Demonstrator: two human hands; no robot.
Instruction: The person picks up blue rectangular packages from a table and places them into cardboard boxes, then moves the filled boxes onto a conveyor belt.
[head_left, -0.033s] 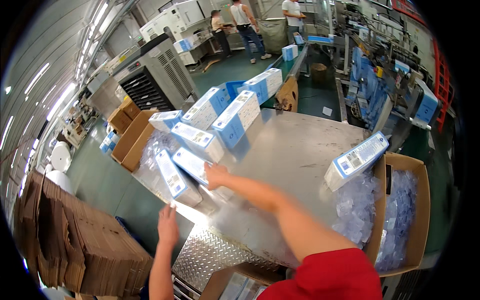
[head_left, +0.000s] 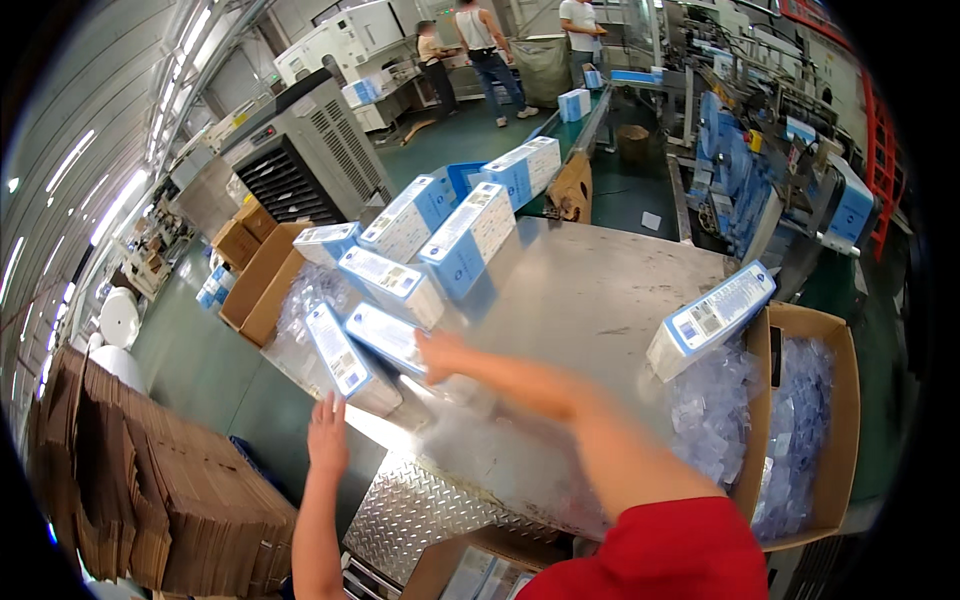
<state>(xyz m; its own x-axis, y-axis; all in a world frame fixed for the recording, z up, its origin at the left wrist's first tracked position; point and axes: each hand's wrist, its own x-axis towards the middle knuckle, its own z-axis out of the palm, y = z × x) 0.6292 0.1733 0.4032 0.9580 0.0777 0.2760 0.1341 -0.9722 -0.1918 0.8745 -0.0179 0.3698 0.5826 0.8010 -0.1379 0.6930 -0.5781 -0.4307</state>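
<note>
Several partly bent right-hand fingers (head_left: 427, 352) touch a blue-white pack (head_left: 382, 333).

PLACE: factory hall | machinery (head_left: 740, 185) | conveyor (head_left: 597, 123) | stacked flat cardboard (head_left: 190, 480) | ceiling strip lights (head_left: 118, 207)

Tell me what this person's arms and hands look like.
The left hand and right hand are bare and ungloved. On the right, a short red sleeve ends above the elbow; none shows on the left. No watch or cable shows.
</note>
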